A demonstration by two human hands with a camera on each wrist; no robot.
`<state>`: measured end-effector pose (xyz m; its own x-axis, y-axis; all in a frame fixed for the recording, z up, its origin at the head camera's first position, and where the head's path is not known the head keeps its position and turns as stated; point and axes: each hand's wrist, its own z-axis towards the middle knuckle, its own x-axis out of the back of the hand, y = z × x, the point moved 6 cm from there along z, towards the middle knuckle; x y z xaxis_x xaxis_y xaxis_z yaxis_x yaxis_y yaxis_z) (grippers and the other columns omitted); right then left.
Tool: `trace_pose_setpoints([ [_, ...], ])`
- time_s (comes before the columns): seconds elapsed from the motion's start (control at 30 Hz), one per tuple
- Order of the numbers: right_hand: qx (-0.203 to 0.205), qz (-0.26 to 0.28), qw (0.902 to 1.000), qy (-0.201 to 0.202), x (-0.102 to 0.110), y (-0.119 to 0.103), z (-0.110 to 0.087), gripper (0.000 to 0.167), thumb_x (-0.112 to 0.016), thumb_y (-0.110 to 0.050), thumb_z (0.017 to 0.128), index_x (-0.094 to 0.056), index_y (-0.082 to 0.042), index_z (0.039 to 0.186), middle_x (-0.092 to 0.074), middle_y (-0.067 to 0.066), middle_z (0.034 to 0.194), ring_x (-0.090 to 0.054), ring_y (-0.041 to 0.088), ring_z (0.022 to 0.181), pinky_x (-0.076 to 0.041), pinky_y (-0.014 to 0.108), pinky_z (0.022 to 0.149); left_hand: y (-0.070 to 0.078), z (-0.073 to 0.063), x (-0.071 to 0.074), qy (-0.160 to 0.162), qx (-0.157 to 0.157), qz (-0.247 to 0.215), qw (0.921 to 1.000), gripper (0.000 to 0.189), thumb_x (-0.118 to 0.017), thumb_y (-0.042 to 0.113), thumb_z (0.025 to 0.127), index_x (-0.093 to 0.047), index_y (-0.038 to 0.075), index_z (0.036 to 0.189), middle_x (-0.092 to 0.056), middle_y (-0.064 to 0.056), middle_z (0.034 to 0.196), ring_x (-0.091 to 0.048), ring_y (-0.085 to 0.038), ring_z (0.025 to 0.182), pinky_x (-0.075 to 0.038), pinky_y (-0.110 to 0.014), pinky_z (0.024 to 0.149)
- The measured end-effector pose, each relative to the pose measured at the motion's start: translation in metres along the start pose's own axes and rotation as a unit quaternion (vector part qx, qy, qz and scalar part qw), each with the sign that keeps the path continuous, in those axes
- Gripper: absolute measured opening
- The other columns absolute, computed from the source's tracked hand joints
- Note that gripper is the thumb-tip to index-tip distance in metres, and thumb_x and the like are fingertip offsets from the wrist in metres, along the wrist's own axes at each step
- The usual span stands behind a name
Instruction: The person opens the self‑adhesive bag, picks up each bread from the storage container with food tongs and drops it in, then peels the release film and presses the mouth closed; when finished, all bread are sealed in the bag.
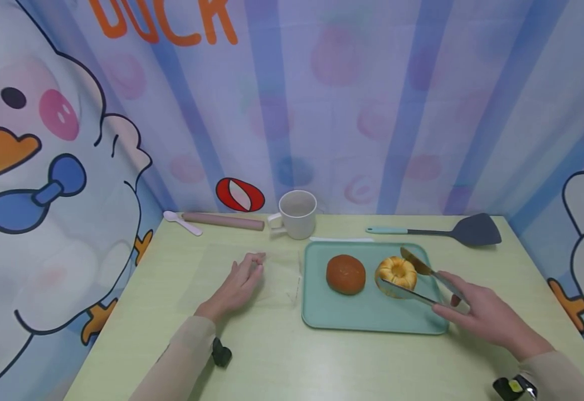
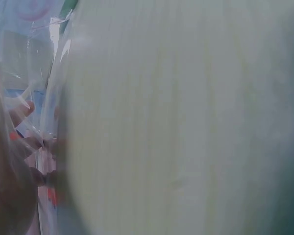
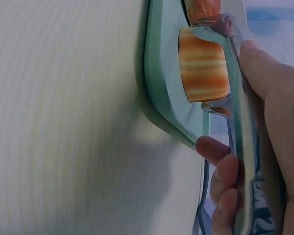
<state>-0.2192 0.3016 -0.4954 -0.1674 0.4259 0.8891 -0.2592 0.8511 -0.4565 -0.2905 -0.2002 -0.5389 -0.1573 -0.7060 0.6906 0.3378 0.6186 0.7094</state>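
Metal tongs are gripped in my right hand, thumb on one arm and fingers curled on the other. Their two ends stand on either side of a golden, ridged round bun with a dimpled top. In the right wrist view, the tong heads reach around the sides of the ridged bun. Left of it, a smooth brown bun sits on the green tray. My left hand rests with loosely bent fingers at a sheet of clear plastic, left of the tray.
Along the back edge lie a small pink spoon, a pink rolling pin, a white mug and a dark spatula with a mint handle. A thin white strip lies behind the tray. A printed curtain hangs behind the table.
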Motion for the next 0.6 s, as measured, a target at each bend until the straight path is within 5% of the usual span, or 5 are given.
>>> trace_pose_setpoints([
  [0.6, -0.009, 0.016, 0.9997, -0.014, -0.0103, 0.0048, 0.0034, 0.077, -0.070, -0.052, 0.099, -0.043, -0.009, 0.157, -0.063, -0.006, 0.086, -0.053, 0.008, 0.067, -0.042, 0.028, 0.057, -0.0027, 0.0013, -0.0010, 0.002, -0.005, -0.002, 1.0000, 0.023, -0.037, 0.036, 0.116, -0.045, 0.016, 0.117, -0.051, -0.016, 0.158, -0.040, -0.038, 0.151, -0.001, -0.076, 0.121],
])
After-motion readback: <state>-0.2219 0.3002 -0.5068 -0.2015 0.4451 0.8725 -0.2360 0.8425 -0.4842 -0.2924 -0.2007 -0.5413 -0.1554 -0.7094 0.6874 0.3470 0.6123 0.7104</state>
